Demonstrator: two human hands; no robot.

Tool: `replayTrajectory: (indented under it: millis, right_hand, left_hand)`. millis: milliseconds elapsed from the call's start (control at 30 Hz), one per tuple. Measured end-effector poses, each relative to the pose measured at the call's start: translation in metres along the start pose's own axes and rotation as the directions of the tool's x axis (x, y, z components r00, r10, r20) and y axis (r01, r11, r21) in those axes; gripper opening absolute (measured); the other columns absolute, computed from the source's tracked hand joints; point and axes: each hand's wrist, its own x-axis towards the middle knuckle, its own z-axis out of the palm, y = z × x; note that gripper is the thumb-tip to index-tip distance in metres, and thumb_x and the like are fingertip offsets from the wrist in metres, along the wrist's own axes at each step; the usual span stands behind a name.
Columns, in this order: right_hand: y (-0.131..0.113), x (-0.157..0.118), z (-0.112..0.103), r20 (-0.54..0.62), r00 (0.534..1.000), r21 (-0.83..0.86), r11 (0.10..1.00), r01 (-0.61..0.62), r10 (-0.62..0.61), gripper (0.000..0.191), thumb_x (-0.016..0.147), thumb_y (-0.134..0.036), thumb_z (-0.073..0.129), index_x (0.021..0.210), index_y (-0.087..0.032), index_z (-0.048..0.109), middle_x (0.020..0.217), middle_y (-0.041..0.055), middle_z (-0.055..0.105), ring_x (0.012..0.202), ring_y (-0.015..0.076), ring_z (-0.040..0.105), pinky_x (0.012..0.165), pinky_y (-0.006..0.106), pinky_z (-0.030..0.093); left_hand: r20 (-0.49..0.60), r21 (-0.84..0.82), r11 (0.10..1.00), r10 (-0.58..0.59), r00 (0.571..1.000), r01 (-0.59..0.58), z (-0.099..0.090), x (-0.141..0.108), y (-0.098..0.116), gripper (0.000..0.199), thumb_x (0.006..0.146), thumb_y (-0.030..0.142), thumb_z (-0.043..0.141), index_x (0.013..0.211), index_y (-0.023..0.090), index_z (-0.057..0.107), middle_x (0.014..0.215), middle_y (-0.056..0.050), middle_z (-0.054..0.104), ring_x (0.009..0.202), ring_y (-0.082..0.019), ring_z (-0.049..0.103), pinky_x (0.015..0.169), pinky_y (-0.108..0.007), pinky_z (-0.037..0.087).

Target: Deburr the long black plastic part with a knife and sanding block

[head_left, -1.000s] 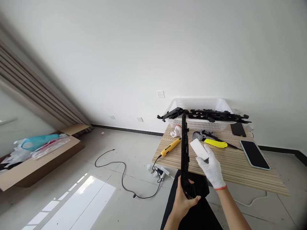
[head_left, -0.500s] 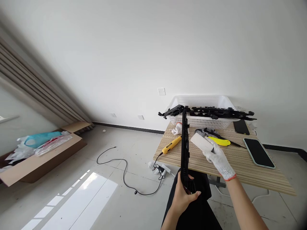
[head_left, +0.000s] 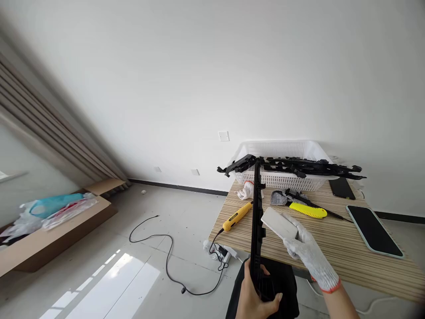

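Note:
My bare left hand (head_left: 255, 294) is wrapped round the lower end of a long black plastic strip (head_left: 257, 221) with small tabs along its side. The strip stands nearly upright in front of the table edge. On my right hand (head_left: 307, 248) is a white knitted glove with a red cuff. Its fingers and thumb grip a flat whitish rectangular block (head_left: 279, 223), held just right of the strip, above the table. Behind the block lie a yellow-handled tool (head_left: 308, 210) and a grey cloth (head_left: 279, 197). A yellow corded tool (head_left: 237, 217) rests left of the strip.
A white plastic basket (head_left: 282, 181) at the wall has several black plastic strips (head_left: 308, 167) across its top. Two phones (head_left: 375, 230) lie on the right of the wooden table (head_left: 365, 274). Another glove (head_left: 245, 191) lies near the basket. A black cable (head_left: 171, 252) crosses the floor beside a cardboard box (head_left: 66, 226).
The view has tilted slightly, so the table and basket appear lower. Both hands keep their holds, and the block still sits close to the strip's right side.

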Motion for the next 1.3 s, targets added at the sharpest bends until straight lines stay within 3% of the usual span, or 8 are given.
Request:
replayTrajectory:
  millis: [133,367,500,600,700,933,1167,1300]
  right_hand:
    - [0.006,-0.003,0.002,-0.094,0.996,0.019,1.000,0.002,0.000,0.079,0.075,-0.026,0.067,0.147,-0.027,0.033,0.076,-0.0028,0.058,0.045,0.0057,0.036,0.042,0.021,0.028]
    - [0.013,-0.006,-0.003,-0.143,0.982,-0.183,0.979,0.093,-0.120,0.076,0.074,-0.036,0.070,0.144,-0.026,0.042,0.115,0.0074,0.066,0.071,0.0177,0.062,0.059,0.030,0.051]
    - [0.028,-0.007,-0.002,-0.273,0.858,-0.602,0.773,0.199,-0.434,0.073,0.077,-0.044,0.069,0.143,-0.024,0.044,0.126,0.0126,0.064,0.092,0.0291,0.067,0.072,0.037,0.054]
    - [0.045,-0.008,0.003,-0.321,0.733,-0.788,0.598,0.145,-0.599,0.071,0.078,-0.049,0.068,0.139,-0.018,0.049,0.105,0.0172,0.071,0.079,0.0326,0.069,0.069,0.041,0.053]
    - [0.055,-0.009,0.007,-0.354,0.665,-0.853,0.518,0.059,-0.658,0.068,0.078,-0.053,0.067,0.134,-0.017,0.055,0.091,0.0180,0.072,0.065,0.0323,0.068,0.067,0.044,0.051]
    - [0.046,-0.006,0.010,-0.298,0.726,-0.878,0.477,0.048,-0.620,0.070,0.082,-0.054,0.063,0.139,-0.016,0.047,0.096,0.0175,0.073,0.064,0.0309,0.068,0.061,0.040,0.050]
    - [0.048,-0.003,0.008,-0.274,0.682,-0.877,0.468,0.112,-0.678,0.071,0.080,-0.052,0.068,0.139,-0.017,0.050,0.100,0.0168,0.073,0.068,0.0313,0.069,0.065,0.039,0.049]
    - [0.043,-0.004,0.010,-0.264,0.700,-0.855,0.497,0.149,-0.664,0.073,0.079,-0.050,0.069,0.140,-0.014,0.049,0.092,0.0153,0.073,0.067,0.0295,0.067,0.065,0.037,0.048]
  left_hand:
    - [0.022,0.022,0.999,-0.030,0.999,0.029,0.004,0.004,-0.009,0.056,0.053,0.031,0.073,0.099,0.021,0.044,0.083,0.000,0.056,0.070,-0.017,0.055,0.065,-0.030,0.046]
    - [0.053,0.085,0.996,-0.021,0.998,0.016,0.012,0.012,-0.021,0.059,0.055,0.038,0.077,0.101,0.022,0.044,0.082,0.000,0.060,0.064,-0.016,0.056,0.060,-0.029,0.046]
    - [0.090,0.120,0.993,0.012,0.996,-0.023,0.012,0.019,-0.034,0.054,0.055,0.039,0.079,0.097,0.022,0.048,0.082,-0.002,0.062,0.068,-0.019,0.060,0.062,-0.030,0.049]
    - [0.083,0.145,0.989,0.029,0.996,-0.040,0.011,0.022,-0.046,0.053,0.052,0.034,0.079,0.094,0.023,0.050,0.079,-0.002,0.064,0.064,-0.019,0.061,0.057,-0.030,0.050]
    - [0.066,0.194,0.979,0.052,0.996,-0.064,0.011,0.022,-0.052,0.051,0.050,0.031,0.080,0.091,0.024,0.050,0.076,-0.002,0.064,0.062,-0.020,0.061,0.056,-0.031,0.051]
    - [-0.026,0.178,0.980,0.094,0.995,-0.087,0.021,0.020,-0.046,0.049,0.051,0.027,0.074,0.091,0.023,0.047,0.076,-0.002,0.063,0.062,-0.020,0.062,0.057,-0.032,0.052]
    - [0.016,0.151,0.983,0.107,0.994,-0.108,0.019,0.023,-0.033,0.052,0.056,0.031,0.077,0.099,0.022,0.047,0.081,-0.002,0.063,0.069,-0.020,0.063,0.064,-0.032,0.053]
    - [0.038,0.136,0.988,0.062,0.997,-0.066,0.016,0.021,-0.015,0.056,0.059,0.030,0.077,0.104,0.020,0.046,0.085,-0.002,0.064,0.077,-0.021,0.064,0.071,-0.034,0.053]
